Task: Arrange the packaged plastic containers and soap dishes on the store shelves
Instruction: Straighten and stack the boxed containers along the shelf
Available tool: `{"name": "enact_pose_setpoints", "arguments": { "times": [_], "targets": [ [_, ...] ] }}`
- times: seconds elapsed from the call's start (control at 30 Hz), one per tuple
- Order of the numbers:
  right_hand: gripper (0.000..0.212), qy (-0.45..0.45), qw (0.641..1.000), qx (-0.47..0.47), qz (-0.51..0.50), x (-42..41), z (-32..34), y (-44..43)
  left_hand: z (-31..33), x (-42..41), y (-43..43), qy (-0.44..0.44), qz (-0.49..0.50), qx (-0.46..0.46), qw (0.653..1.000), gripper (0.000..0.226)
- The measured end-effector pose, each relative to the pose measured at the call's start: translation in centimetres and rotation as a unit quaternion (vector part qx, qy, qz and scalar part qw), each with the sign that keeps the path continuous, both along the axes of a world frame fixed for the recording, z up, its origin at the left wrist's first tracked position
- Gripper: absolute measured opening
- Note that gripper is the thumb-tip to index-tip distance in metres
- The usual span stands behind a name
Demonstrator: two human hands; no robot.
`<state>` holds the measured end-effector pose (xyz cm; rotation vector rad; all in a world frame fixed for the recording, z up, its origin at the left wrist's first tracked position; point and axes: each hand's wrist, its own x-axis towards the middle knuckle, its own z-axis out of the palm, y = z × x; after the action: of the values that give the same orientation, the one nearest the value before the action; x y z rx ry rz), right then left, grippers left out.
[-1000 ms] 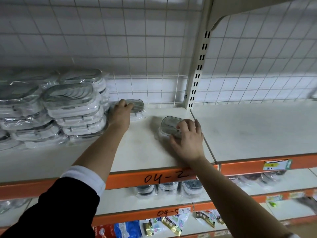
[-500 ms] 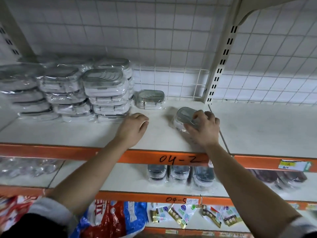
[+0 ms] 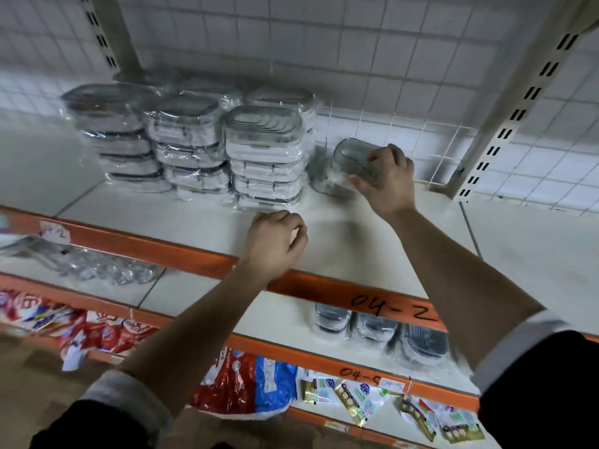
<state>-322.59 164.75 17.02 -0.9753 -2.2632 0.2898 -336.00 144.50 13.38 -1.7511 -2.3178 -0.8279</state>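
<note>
Stacks of plastic-wrapped soap dishes [image 3: 264, 150] with grey slotted lids fill the back left of the top shelf [image 3: 356, 251]. Just right of them, my right hand [image 3: 385, 179] grips one wrapped grey soap dish [image 3: 351, 153], holding it over another wrapped dish [image 3: 327, 183] that lies on the shelf near the wire grid. My left hand [image 3: 275, 241] hangs over the shelf's front, in front of the nearest stack, fingers loosely curled and holding nothing.
A slotted upright post [image 3: 505, 124] stands at the back right, another [image 3: 110, 37] at the back left. The shelf has an orange front rail [image 3: 194, 259]. Lower shelves hold more wrapped dishes [image 3: 376, 325], clear items [image 3: 107, 270] and colourful packets [image 3: 246, 380].
My right hand carried its soap dish back and to the left, onto the dish by the stacks. My left hand stayed near the shelf front. The view shifted left and down.
</note>
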Motion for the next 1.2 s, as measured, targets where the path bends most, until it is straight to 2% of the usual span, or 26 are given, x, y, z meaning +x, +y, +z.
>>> {"name": "enact_pose_setpoints", "arguments": {
  "times": [0.17,0.3,0.53,0.73,0.87,1.2],
  "targets": [
    [0.043,0.025,1.000,-0.009,0.001,-4.0,1.3,1.5,0.0,-0.1,-0.2,-0.007,-0.002,0.022,1.000,0.031],
    [0.040,-0.011,1.000,0.007,-0.006,-5.1,0.6,1.5,0.0,-0.4,-0.2,-0.010,-0.004,0.016,1.000,0.035],
    [0.027,-0.062,0.998,0.026,-0.013,-4.2,0.4,1.3,-0.4,-0.2,-0.2,-0.014,0.018,0.022,1.000,0.020],
    [0.048,-0.162,0.986,-0.016,-0.036,-4.4,-0.2,0.1,-0.1,0.0,0.0,-0.003,0.026,0.013,1.000,0.019],
    [0.062,-0.134,0.990,-0.024,-0.026,-3.5,-0.8,-1.8,-0.3,0.1,-0.2,0.014,0.025,0.007,1.000,0.021],
    [0.042,-0.038,0.999,0.011,-0.015,0.4,-1.4,-9.3,0.3,-1.7,-4.1,0.054,-0.057,0.032,0.996,0.026]
  ]
}}
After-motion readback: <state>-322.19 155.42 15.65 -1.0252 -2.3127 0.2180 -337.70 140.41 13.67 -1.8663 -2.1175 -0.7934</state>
